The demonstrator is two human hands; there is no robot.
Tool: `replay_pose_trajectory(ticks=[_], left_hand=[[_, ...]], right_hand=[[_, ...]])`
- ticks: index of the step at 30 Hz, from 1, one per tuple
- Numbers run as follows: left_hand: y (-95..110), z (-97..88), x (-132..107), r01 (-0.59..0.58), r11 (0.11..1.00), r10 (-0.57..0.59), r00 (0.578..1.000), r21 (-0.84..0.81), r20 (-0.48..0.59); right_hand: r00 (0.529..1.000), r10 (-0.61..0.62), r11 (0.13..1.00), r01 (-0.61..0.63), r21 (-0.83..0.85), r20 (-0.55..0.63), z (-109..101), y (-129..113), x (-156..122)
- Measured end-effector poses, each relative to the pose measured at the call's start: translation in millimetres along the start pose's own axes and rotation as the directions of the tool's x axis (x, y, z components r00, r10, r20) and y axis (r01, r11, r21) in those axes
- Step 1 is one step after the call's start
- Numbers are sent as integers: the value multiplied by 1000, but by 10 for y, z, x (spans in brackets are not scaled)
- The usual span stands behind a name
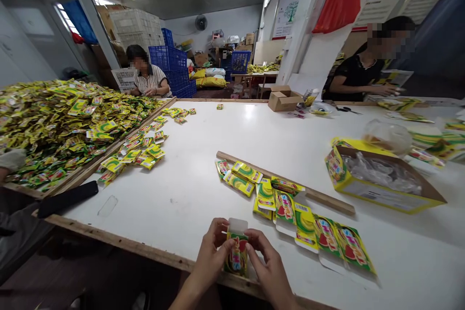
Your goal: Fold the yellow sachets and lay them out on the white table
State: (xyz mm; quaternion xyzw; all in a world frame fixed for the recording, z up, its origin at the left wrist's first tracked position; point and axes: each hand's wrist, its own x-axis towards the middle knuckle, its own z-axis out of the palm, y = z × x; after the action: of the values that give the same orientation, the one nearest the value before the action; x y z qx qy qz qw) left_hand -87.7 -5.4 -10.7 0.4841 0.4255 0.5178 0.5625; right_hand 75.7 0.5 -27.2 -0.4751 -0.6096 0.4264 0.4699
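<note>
Near the table's front edge I hold one small printed carton [237, 255], green, yellow and red, with its white end flap standing up at the far end. My left hand [214, 247] grips its left side, thumb on the printed face. My right hand [267, 256] pinches the right side in the same way. Ahead and to the right lies a row of similar flattened-looking cartons [285, 206], several with white flaps sticking out. Behind them is a wooden strip [286, 181].
A heap of small packets [72, 111] fills a wood-edged area at left, with loose packets [145, 147] spilling beside it. A black phone-like object [68, 198] lies at the front left corner. An open yellow box [385, 179] holds clear plastic. Two people sit across the table.
</note>
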Motion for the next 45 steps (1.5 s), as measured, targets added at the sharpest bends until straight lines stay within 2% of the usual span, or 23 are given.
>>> replay_pose_trajectory(ticks=[4,6,10,14,19,22,28,34,42,45], left_hand=[[9,-16,38,24,989,-25,1000,145,2],[5,-18,55,12,986,-13,1000,164,1],[1,26,79,-58,996,59,998,70,-16],[-9,90,92,-45,995,42,998,-87,-39],[11,61,120,-47,992,46,999,115,12],[47,22,108,-64,982,65,998,175,4],[117,25,80,-10,982,15,1000,189,-22],[98,62,164,21,978,3,993,207,-117],[39,-33,57,51,988,-46,998,144,-41],[54,-43,46,30,989,-23,999,144,-49]], right_hand=[[1000,20,1000,-20,-7,10,14,-97,83],[1000,10,1000,-10,-7,-7,36,-123,109],[996,-43,999,45,14,-81,86,-75,109],[989,-26,997,37,70,-147,66,17,73],[992,-106,994,106,-8,-61,-10,-44,77],[991,-129,991,127,-31,-48,-1,-112,90],[994,-87,994,82,-70,-73,53,-153,98],[997,-47,993,40,-109,-59,63,-207,160],[997,-52,998,50,-42,-50,69,-110,61],[997,-60,998,59,-25,-41,59,-91,26]])
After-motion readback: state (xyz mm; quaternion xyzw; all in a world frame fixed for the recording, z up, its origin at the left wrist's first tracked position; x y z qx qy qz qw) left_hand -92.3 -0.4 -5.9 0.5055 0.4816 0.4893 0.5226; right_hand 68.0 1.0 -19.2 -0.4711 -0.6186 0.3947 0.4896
